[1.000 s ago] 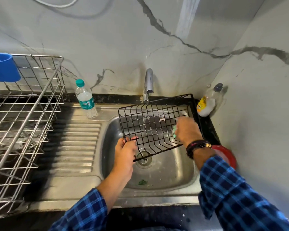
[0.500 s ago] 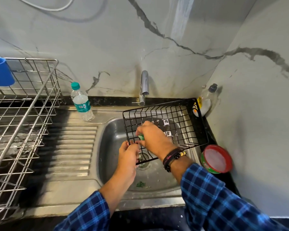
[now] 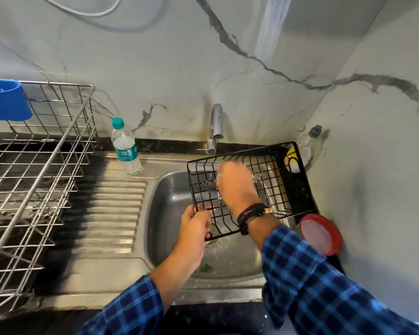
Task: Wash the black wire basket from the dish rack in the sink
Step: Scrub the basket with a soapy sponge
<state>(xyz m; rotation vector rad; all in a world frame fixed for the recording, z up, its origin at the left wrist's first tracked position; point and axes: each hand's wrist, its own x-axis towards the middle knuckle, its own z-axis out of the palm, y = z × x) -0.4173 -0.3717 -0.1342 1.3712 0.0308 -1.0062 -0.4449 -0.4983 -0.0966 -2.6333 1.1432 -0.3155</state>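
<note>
Item 1, black wire basket point(image 3: 271, 180): held tilted over the steel sink point(image 3: 169, 213), centre-right of view, far edge raised toward 1 o'clock, near corner dipping toward the drain. Item 2, your left hand point(image 3: 195, 226): at 7 o'clock of the basket, fingers curled shut round its near-left corner wire, thumb on top. Item 3, your right hand point(image 3: 236, 184): inside the basket, knuckles up, blurred; a bit of green shows at the fingertips, prob. a scrubber, but can't tell how tight the grip is or how far the fingers are closed. Dark bands and a beaded bracelet point(image 3: 254, 212) on that wrist; blue plaid sleeves on both arms. Item 4, tap point(image 3: 215, 126): at 12 o'clock of the sink, thin stream of water falling onto the basket just left of your right hand. Item 5, water bottle point(image 3: 126, 147), green cap & label: upright on the drainboard at 10 o'clock of the sink, near the wall. Item 6, steel dish rack point(image 3: 46, 165): far left, w/ a blue plastic cup holder point(image 3: 6, 99) hung on its top-left rail. Item 7, dish soap bottle point(image 3: 305, 148): corner at 1 o'clock, partly behind the basket's far edge. Item 8, red-rimmed round tub point(image 3: 321, 234): on the counter at 3 o'clock of the sink, just beside your right forearm. Small green scrap on the sink floor near the front wall.
</note>
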